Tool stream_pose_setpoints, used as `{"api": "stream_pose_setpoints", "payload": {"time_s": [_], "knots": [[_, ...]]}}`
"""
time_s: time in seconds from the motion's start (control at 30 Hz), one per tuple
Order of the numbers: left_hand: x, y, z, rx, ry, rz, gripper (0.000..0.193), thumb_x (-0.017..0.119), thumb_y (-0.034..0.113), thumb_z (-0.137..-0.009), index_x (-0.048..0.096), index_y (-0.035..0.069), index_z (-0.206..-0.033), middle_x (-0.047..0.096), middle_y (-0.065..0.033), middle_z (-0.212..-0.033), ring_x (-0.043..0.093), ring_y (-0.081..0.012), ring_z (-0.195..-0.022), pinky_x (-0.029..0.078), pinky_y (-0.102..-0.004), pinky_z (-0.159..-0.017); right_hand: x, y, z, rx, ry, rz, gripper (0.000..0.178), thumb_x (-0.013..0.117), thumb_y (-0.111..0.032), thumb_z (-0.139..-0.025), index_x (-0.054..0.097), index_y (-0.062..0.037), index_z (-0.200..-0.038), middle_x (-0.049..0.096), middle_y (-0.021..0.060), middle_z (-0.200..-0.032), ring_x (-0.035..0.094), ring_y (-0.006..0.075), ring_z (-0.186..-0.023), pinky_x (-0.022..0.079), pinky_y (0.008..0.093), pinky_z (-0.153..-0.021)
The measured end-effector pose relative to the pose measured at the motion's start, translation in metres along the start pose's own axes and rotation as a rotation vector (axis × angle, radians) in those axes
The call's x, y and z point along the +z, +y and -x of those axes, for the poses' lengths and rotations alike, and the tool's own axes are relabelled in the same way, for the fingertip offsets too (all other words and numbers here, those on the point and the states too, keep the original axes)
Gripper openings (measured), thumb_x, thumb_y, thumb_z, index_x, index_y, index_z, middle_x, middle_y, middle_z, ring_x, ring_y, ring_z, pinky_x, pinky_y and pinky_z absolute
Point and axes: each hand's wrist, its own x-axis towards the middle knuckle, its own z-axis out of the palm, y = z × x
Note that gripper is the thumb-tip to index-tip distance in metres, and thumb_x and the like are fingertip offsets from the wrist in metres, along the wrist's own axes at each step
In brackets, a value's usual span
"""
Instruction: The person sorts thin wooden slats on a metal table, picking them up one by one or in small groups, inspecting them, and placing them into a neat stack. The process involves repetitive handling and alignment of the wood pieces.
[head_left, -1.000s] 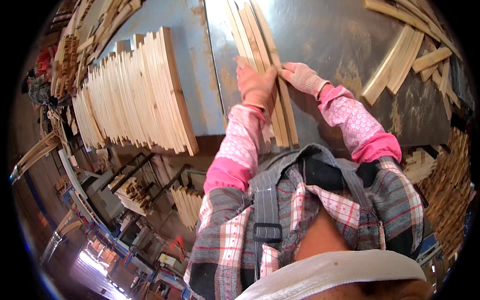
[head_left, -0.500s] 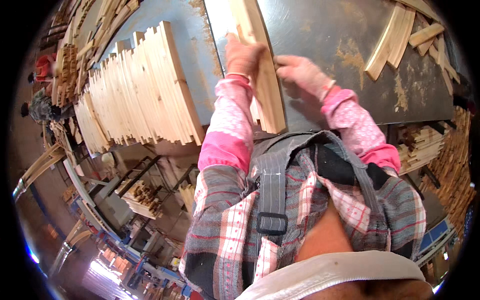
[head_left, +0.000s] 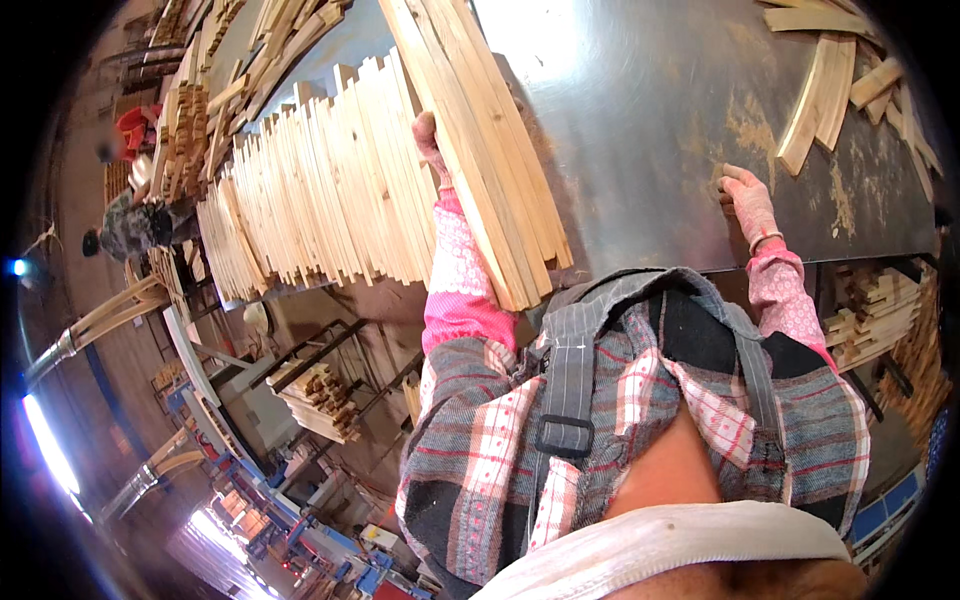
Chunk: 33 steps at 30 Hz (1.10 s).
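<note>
Several long pale wooden boards lie side by side at a slant in front of me, their near ends by my waist. My left hand is at their left edge, closed on them, with part of the hand hidden behind the wood. To the left, a row of narrow wooden strips stands packed together on the metal table. My right hand, in a pale glove, hovers over or rests on the right part of the table. Its fingers are loosely bent and apart, with nothing in them.
Loose wooden pieces lie at the table's far right. Below the table's right edge is a stack of wood; another wood stack sits on a rack at the lower left. A person is at the far left.
The boards have shifted left toward the packed row, and more of them show together. My left hand has moved left to their edge. My right hand has moved away to the right.
</note>
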Motion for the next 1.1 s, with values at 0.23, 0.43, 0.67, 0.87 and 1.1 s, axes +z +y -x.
{"api": "stream_pose_setpoints", "payload": {"time_s": [0.23, 0.43, 0.67, 0.87, 1.1], "knots": [[0.019, -0.001, 0.007, -0.082, 0.094, 0.058, 0.097, 0.08, 0.053, -0.077, 0.045, -0.009, -0.143, 0.067, -0.0314, -0.117, 0.075, -0.0402, -0.091, 0.068, -0.0425, -0.068, 0.003, 0.001, -0.005, 0.0, 0.074, -0.042, 0.029, 0.063, -0.009, -0.095, 0.065, -0.0078, -0.124, 0.063, -0.0035, -0.081, 0.05, 0.006, -0.058, 0.04, 0.0215, -0.05], [-0.002, 0.01, 0.009, -0.075, 0.205, 0.017, 0.081, 0.075, 0.041, -0.081, 0.049, -0.008, -0.14, 0.069, -0.0275, -0.111, 0.074, -0.0346, -0.098, 0.066, -0.0417, -0.079, 0.007, -0.008, -0.009, -0.125, 0.066, 0.282, 0.038, 0.066, -0.02, -0.095, 0.065, -0.0064, -0.13, 0.071, 0.0085, -0.1, 0.066, 0.0171, -0.083, 0.053, 0.0294, -0.071], [0.029, -0.003, -0.045, -0.161, 0.633, -0.967, 0.053, 0.073, 0.018, -0.076, 0.057, -0.003, -0.122, 0.068, -0.017, -0.101, 0.069, -0.0289, -0.09, 0.058, -0.04, -0.086, 0.182, -0.109, 0.065, -0.505, -0.371, 0.535, 0.097, 0.076, -0.048, -0.085, 0.034, 0.0021, -0.156, 0.056, 0.0262, -0.145, 0.055, 0.0336, -0.135, 0.043, 0.0408, -0.114], [0.036, -0.088, -0.073, -0.425, 0.92, -1.769, 0.12, 0.094, 0.047, -0.062, 0.037, -0.011, -0.148, 0.049, -0.0342, -0.141, 0.056, -0.0453, -0.127, 0.049, -0.0452, -0.108, 0.237, -0.097, 0.034, -0.194, -0.351, 0.518, 0.094, 0.087, -0.036, -0.074, 0.044, -0.0018, -0.151, 0.068, 0.0208, -0.122, 0.066, 0.03, -0.109, 0.052, 0.0375, -0.096], [0.002, -0.094, -0.041, -0.341, 0.754, -1.782, 0.119, 0.09, 0.048, -0.07, 0.029, -0.004, -0.157, 0.045, -0.0301, -0.151, 0.049, -0.0432, -0.138, 0.042, -0.0426, -0.116, 0.17, -0.071, 0.001, -0.149, -0.478, 0.129, 0.051, 0.076, -0.025, -0.086, 0.063, 0.0025, -0.127, 0.067, 0.0053, -0.104, 0.063, 0.0144, -0.089, 0.052, 0.0291, -0.082]]}}
